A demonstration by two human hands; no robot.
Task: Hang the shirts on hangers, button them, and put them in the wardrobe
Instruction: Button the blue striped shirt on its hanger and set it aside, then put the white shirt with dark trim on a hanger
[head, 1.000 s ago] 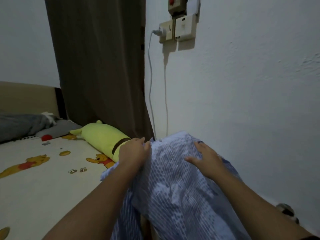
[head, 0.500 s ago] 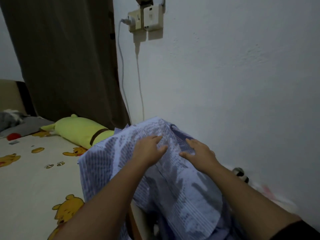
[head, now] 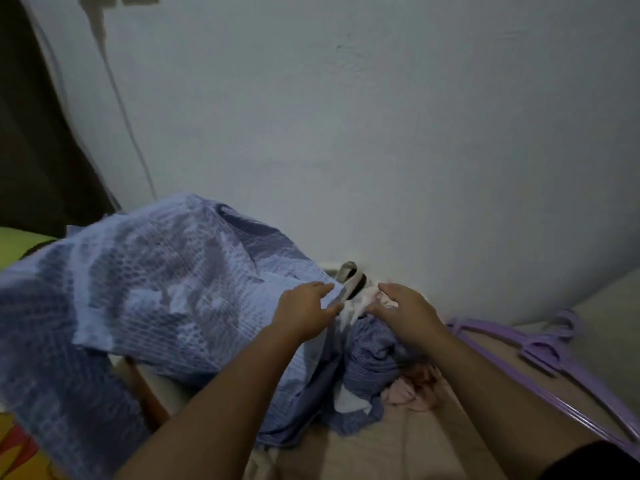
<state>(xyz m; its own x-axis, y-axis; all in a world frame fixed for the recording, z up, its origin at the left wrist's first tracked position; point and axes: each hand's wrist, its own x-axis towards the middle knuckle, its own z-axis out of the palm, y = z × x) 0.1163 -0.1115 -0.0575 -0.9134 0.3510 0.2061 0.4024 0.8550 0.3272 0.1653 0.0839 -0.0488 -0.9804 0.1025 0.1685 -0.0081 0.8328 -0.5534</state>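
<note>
Shirts are what I am watching from my remote seat, and the largest of them, a blue patterned shirt, is lying spread and rumpled across the left and middle of the view, draped over something I cannot make out. Starting at the fingertips: the left hand is reaching forward with its fingers nearly straight and close together, and its thumb is lying along the right edge of that blue cloth. I cannot tell whether thumb and fingers are actually pinching the edge or only resting against it. The right hand is hovering just beside it, palm down, fingers loosely spread and slightly bent, closing on nothing, above a heap of clothes made up of crumpled blue, white and pink fabric. The two hands are sitting close together but are not touching. Both forearms are stretching up from the bottom of the frame, and a dark sleeve is showing at the right elbow. Farther right, several purple hangers are lying flat on a beige surface. Behind everything a pale wall is rising, with a white cable running down it. A dark curtain is hanging at the far left.
</note>
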